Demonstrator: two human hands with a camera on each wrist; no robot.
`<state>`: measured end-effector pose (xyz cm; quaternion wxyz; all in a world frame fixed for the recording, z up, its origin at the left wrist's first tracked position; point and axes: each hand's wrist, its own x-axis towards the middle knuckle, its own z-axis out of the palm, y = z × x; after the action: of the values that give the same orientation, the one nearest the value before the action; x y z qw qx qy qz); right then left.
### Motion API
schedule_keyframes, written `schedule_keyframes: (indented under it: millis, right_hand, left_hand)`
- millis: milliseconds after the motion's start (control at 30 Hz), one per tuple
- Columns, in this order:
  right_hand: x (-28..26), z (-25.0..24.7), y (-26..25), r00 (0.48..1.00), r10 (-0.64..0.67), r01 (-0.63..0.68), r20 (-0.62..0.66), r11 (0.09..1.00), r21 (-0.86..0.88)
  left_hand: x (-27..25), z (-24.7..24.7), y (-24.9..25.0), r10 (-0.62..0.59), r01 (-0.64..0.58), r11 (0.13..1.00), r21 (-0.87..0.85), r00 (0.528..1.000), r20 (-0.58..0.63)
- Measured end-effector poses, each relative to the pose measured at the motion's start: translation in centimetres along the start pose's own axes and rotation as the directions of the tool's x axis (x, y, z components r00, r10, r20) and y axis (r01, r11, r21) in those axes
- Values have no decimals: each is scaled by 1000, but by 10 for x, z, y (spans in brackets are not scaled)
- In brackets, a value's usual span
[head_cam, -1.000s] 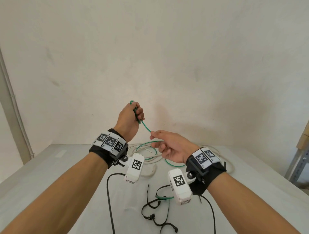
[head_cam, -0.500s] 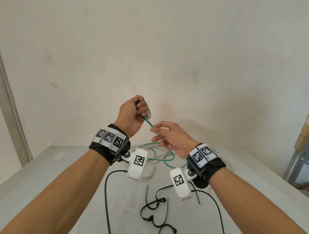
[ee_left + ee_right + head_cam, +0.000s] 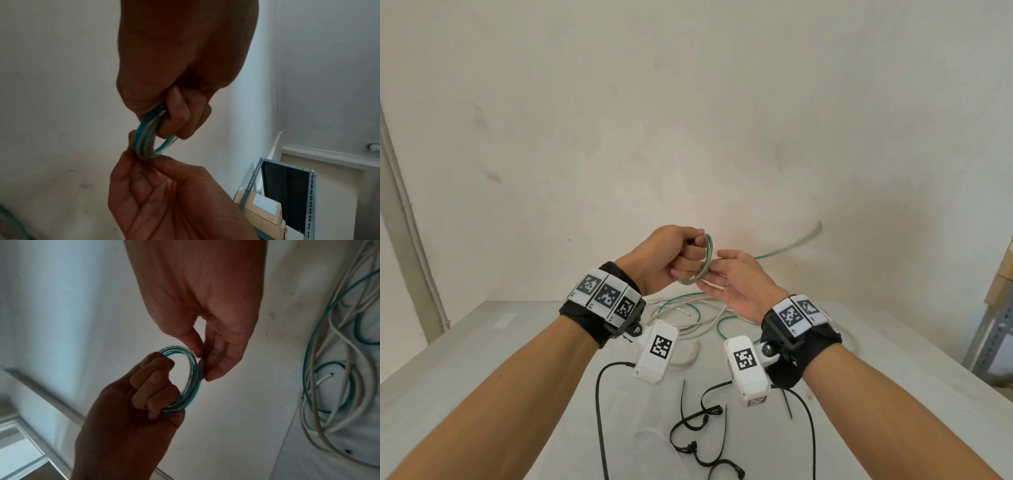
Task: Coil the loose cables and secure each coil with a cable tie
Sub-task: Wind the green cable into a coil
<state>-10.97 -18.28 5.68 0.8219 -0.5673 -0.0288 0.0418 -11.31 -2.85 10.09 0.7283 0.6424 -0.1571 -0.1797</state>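
Above the table [image 3: 482,359], my left hand [image 3: 690,253] grips a small coil of green cable [image 3: 708,253] with its fingers curled through the loops. My right hand [image 3: 717,265] pinches the coil's right side between thumb and fingers. The green tail [image 3: 787,248] swings out blurred to the right. In the left wrist view the coil [image 3: 144,139] runs from my left hand [image 3: 176,116] down to my right hand [image 3: 148,162]. The right wrist view has the coil [image 3: 194,386] as a ring between my right hand [image 3: 202,360] and left hand [image 3: 156,382]. Black cable ties [image 3: 695,425] lie near me.
Loose white and green cables [image 3: 688,315] lie tangled on the table under my hands, also the cable tangle [image 3: 329,353] in the right wrist view. A metal rack [image 3: 993,329] with a cardboard box [image 3: 1001,274] stands at the right. A pipe [image 3: 410,233] runs down the left wall.
My right hand came up to my left and laid another turn of green cable on it, so a small coil now sits there. The free tail whips out to the right.
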Motion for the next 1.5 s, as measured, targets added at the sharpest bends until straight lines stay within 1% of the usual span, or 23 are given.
schedule_keyframes:
  millis: [67,133,233,300,433,533,600,633,700,767,833,867,900,933,967,1000,1033,1067,1100,1200,1300,1400,1500]
  right_hand:
    - [3,-2,1,999,-17,16,-30,999,-31]
    - [11,-6,3,997,-9,5,-80,999,-52]
    - [14,-8,6,993,30,-41,-114,995,-93]
    - [14,-10,4,992,15,-29,-128,993,-111]
    - [15,-16,-5,984,-15,-4,-178,994,-108]
    - [11,-12,-9,984,-6,-2,-180,999,-42]
    - [7,-7,-9,987,2,-2,-161,1000,0]
    - [5,-5,-9,989,-2,5,-151,1000,20]
    - [3,-2,-7,993,-37,39,-114,999,13]
    - [1,-1,-3,992,-122,118,-42,990,-78]
    - [-1,0,4,982,-186,187,22,968,-169]
    - [-1,1,7,977,-210,212,31,956,-201]
    - [-1,3,9,974,-228,225,13,950,-216]
    - [0,5,10,973,-226,216,-34,957,-195]
    - [0,7,11,976,-196,186,-92,976,-110]
    - [1,8,12,981,-146,149,-131,989,10]
    - [0,10,13,985,-95,112,-142,987,118]
    - [-1,11,14,989,-56,82,-139,979,188]
    - [-4,13,16,991,-31,59,-128,973,223]
    - [-8,16,20,996,13,7,-84,971,240]
    - [-11,18,21,999,23,-14,-39,976,217]
    - [-11,15,25,998,56,-51,-16,975,215]
    - [-8,5,31,995,97,-88,-18,957,277]
  left_hand:
    - [-1,1,-2,-57,54,996,68,998,35]
    - [-1,3,-6,-108,99,984,146,993,55]
    - [-1,1,-14,-174,157,953,259,984,47]
    - [1,-1,-20,-229,204,920,334,973,37]
    - [0,-6,-35,-311,298,852,430,950,-43]
    - [3,-3,-52,-351,351,801,485,931,-94]
    - [8,-1,-60,-346,370,814,448,928,-138]
    - [10,-1,-62,-329,368,835,408,930,-164]
    - [15,-6,-63,-301,349,897,272,931,-205]
    - [18,-15,-60,-323,338,940,53,927,-190]
    - [20,-26,-55,-333,310,939,-148,927,-173]
    - [22,-30,-52,-334,294,931,-217,924,-183]
    - [23,-33,-49,-339,284,923,-259,920,-197]
    - [24,-34,-46,-344,282,919,-276,915,-212]
    - [25,-33,-44,-345,279,919,-279,911,-225]
    - [25,-30,-42,-334,264,922,-283,912,-239]
    - [27,-27,-42,-312,235,928,-288,913,-261]
    - [29,-25,-42,-287,201,936,-288,912,-294]
    - [32,-23,-42,-254,163,947,-276,906,-339]
    - [42,-19,-45,-149,53,972,-227,891,-430]
    - [44,-17,-45,-62,-59,968,-245,885,-462]
    - [40,-19,-43,15,-194,922,-335,883,-470]
    - [40,-24,-40,46,-254,864,-435,900,-434]
